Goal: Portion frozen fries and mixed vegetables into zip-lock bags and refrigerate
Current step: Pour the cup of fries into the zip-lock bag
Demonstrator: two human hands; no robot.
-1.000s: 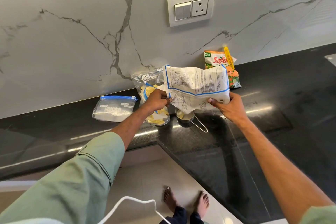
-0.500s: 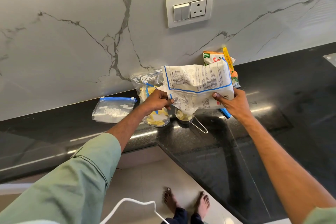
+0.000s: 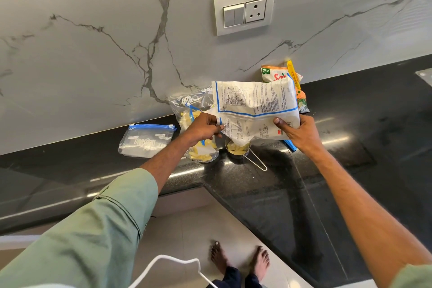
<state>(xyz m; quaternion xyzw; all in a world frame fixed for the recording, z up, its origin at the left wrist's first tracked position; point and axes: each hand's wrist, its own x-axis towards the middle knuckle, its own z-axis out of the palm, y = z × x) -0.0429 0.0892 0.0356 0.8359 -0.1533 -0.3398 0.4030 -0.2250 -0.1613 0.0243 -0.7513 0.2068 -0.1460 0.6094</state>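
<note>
Two hands hold the white fries bag above the black counter, tilted so that its lower corner dips into a small metal measuring cup. The cup stands on the counter with pale fries in it, its wire handle pointing toward the person. The left hand pinches the bag's left edge between curled fingers and thumb. The right hand grips the lower right side, thumb on the printed face and fingers behind. Just left of the cup and partly behind the left hand, a filled zip-lock bag leans against the marble wall, with yellow fries piled at its bottom. Further left, an empty zip-lock bag with a blue seal lies flat on the counter. Behind the fries bag, the orange vegetable pack stands at the wall with a yellow clip on its top. A blue strip shows below the right hand; it may be another clip, but most of it is hidden. A switch plate sits on the wall above, and bare feet stand on the pale floor below.
</note>
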